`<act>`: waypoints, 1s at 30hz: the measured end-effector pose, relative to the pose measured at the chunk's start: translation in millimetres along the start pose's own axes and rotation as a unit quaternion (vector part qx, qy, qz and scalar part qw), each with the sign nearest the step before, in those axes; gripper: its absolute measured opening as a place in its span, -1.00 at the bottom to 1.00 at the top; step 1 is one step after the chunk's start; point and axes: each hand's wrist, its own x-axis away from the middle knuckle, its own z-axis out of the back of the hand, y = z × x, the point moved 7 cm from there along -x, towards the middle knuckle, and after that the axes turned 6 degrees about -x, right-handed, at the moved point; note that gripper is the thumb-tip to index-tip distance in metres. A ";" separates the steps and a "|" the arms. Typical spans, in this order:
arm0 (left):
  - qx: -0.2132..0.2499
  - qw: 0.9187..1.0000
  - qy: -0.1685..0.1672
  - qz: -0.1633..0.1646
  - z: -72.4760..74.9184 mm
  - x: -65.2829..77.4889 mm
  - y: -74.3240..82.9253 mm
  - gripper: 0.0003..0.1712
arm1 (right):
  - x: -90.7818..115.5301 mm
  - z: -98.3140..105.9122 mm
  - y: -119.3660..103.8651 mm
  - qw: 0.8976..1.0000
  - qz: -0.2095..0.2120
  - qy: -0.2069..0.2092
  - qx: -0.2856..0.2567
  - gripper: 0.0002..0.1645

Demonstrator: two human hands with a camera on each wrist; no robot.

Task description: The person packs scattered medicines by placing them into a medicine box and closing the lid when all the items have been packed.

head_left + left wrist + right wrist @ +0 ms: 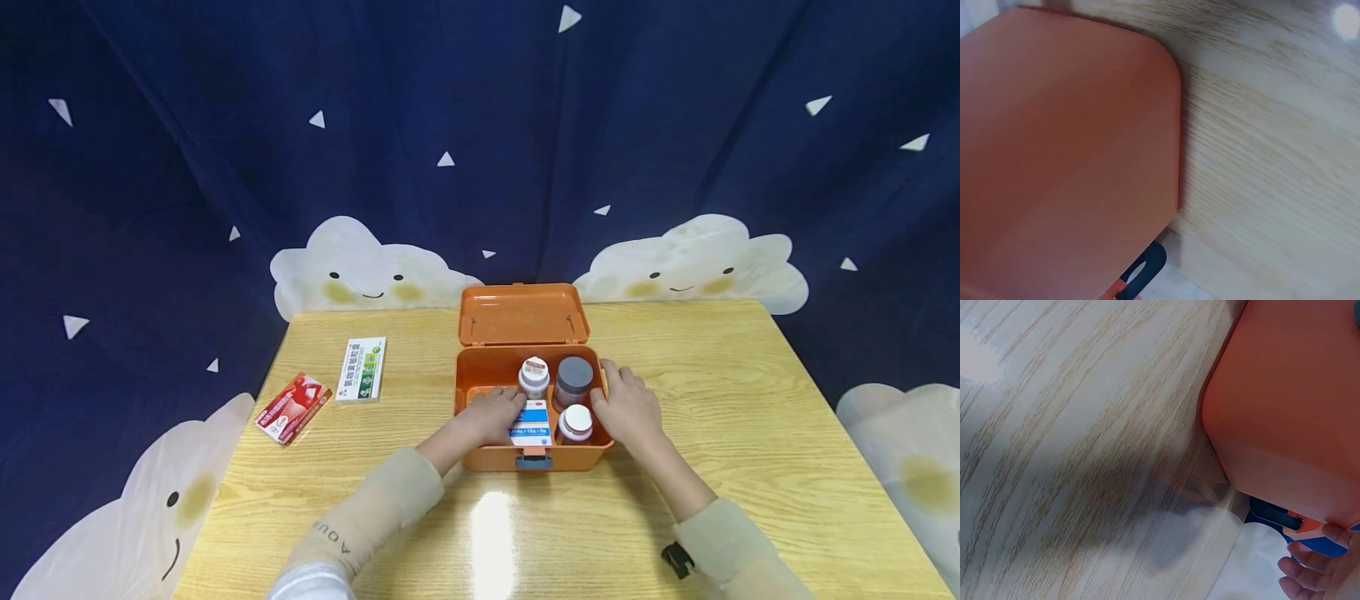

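Three bottles (534, 377) stood in the orange box (487, 459); the left hand (495, 415) lay at a blue-and-white carton (532, 423) inside, grip unclear to me; the right hand (632, 406) straddled the box's right side, loose-fingered.

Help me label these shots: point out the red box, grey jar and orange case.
Red box (293, 407), head view, top face.
Grey jar (574, 374), head view, lid.
Orange case (522, 320), head view, open lid.

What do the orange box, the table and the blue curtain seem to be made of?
Orange box: likely plastic with a soft sheen; moulded rounded corners suggest it. Table: wood or wood-look laminate, glossy; grain and a bright reflection show. Blue curtain: probably cloth, matte; soft folds.
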 end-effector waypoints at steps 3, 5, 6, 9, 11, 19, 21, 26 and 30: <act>-0.011 1.000 -0.010 0.003 -2.3 -1.6 0.0 -0.08 | -0.2 -0.3 0.3 1.000 0.000 0.000 -0.001 -0.39; -0.023 1.000 -0.014 0.002 -3.9 -2.6 0.2 -0.10 | -0.1 -0.7 0.4 1.000 -0.001 -0.001 -0.001 -0.39; -0.029 0.999 -0.016 0.002 -4.8 -2.9 0.3 -0.11 | 0.0 -1.0 0.5 1.000 -0.001 -0.002 -0.001 -0.39; -0.056 0.998 -0.015 -0.001 -7.4 -4.4 0.5 -0.16 | 0.2 -1.3 0.5 1.000 -0.003 -0.006 -0.001 -0.38; -0.068 0.998 -0.015 -0.001 -8.4 -5.1 0.8 -0.20 | 0.2 -1.4 0.6 1.000 -0.006 -0.008 -0.002 -0.38; -0.080 0.996 -0.043 0.007 -11.3 -5.8 1.2 -0.23 | 0.4 -0.8 -0.1 1.000 -0.007 -0.011 -0.005 -0.38; -0.080 0.995 -0.050 0.010 -12.6 -6.6 0.8 -0.22 | 0.5 -0.8 -0.1 1.000 -0.007 -0.011 -0.005 -0.38; -0.104 0.992 -0.064 0.010 -18.4 -9.6 -0.9 -0.31 | 0.5 -0.9 -0.1 1.000 -0.006 -0.010 -0.004 -0.38; -0.120 0.991 -0.065 0.008 -20.6 -10.8 -1.1 -0.38 | 0.4 -1.1 0.1 1.000 -0.004 -0.008 -0.002 -0.38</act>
